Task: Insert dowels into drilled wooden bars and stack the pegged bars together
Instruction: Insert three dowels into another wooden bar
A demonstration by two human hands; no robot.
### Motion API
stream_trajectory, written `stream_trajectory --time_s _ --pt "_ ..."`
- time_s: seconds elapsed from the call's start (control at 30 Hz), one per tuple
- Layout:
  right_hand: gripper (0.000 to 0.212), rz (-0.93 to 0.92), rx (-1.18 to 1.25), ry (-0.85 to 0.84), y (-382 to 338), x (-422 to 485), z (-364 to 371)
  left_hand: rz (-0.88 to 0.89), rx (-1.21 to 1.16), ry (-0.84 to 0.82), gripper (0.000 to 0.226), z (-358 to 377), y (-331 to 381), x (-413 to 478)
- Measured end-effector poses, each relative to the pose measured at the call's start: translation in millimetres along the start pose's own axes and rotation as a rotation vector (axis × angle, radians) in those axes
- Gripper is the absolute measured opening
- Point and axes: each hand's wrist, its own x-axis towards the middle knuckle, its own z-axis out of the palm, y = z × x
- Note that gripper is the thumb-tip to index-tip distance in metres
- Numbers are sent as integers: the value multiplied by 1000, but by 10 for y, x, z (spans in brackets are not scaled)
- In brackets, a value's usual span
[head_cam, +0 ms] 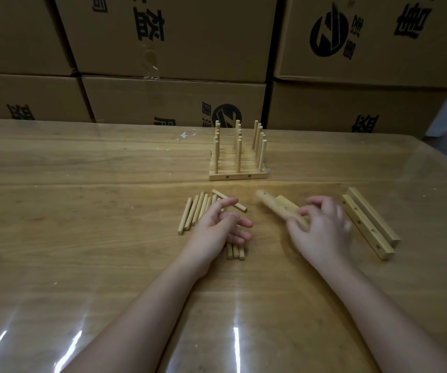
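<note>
Left hand [218,224] over dowels [198,211], fingers loosely spread; three dowel ends [235,251] show beneath the palm. Right hand [322,227] grips drilled bar [278,207], blurred, tilted up-left. Two spare bars [369,224] lie side by side just right of it. Pegged stack [238,168] stands beyond on table [82,170]

A storeroom or packing workshop, it seems: sealed cardboard cartons [168,49] printed with black logos and characters stand stacked like a wall behind the far edge of a wooden worktable [82,162] under a glossy clear cover, with plain dowels [192,212] laid out in batches
</note>
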Motion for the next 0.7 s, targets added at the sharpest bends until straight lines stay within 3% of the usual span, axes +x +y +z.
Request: stream_trajectory --time_s 0.1,0.2,0.4,0.57,0.7 --pt "25 -49 255 160 -21 -19 -48 -10 -48 -3 19 1 14 -3" --pt "27 -247 357 221 -80 -68 -75 -34 -122 -1 30 -9 43 -4" --pt "30 -525 372 114 -130 -120 -119 -52 -157 -64 43 -23 68 -41" --pt "33 -539 356 114 -153 -146 -100 -14 56 -140 33 -40 57 -69" --pt "57 -437 436 104 -137 -143 -63 -28 65 -145 25 -42 47 -60"
